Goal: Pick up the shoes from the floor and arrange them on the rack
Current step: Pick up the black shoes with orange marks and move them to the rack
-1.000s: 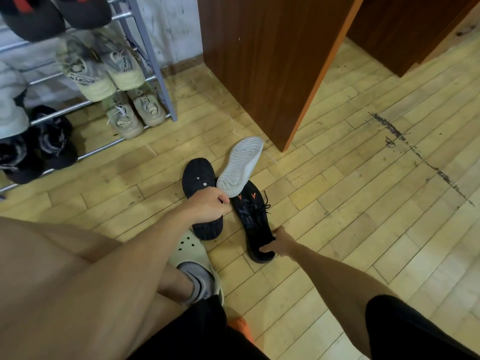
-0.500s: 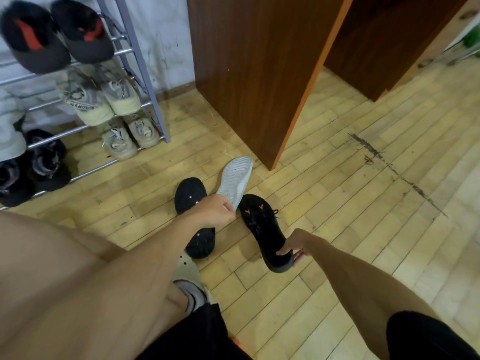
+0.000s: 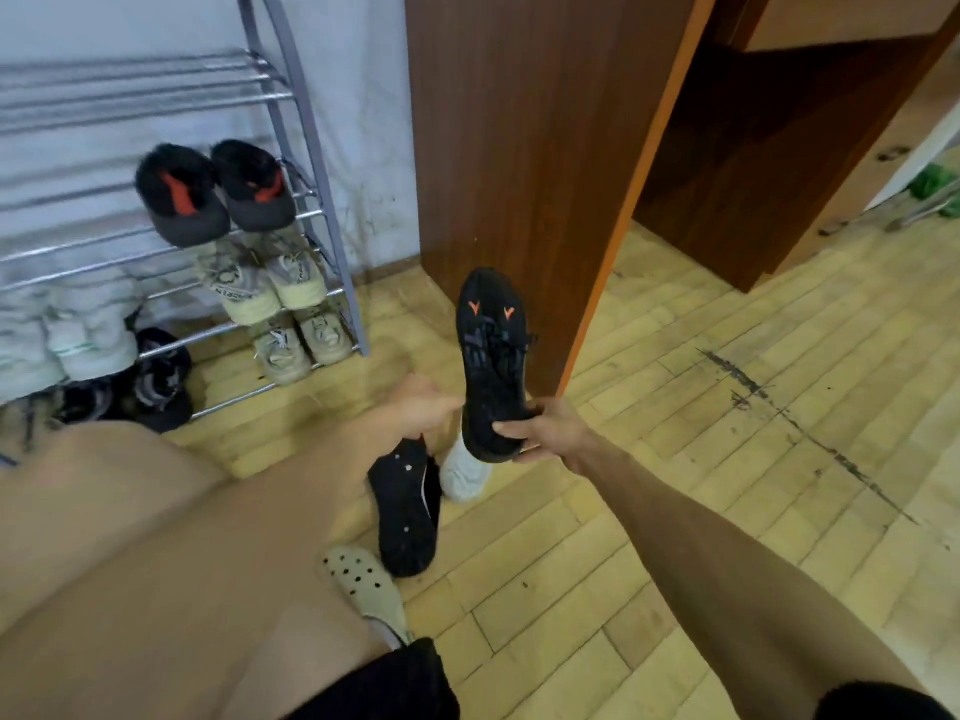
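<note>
Right hand: lower centre of the frame, its fingers curled round the heel end of the black shoe with orange marks.
Black shoe with orange marks: lifted off the floor, its far end pointing to the top of the frame, in front of the brown cabinet.
Left hand: just left of the right hand, fingers closed on the upper end of the black dotted shoe.
Black dotted shoe: hangs down from the left hand, centre of the frame.
White shoe: touching the dotted shoe's right side, partly behind the orange-marked shoe; seemingly in the same left grip, though blur hides it.
Rack: upper left, against the wall.
On the rack: black slippers with red lining above, cream sneakers below them, beige sneakers lowest.
Clog: bottom centre, on the person's foot.
</note>
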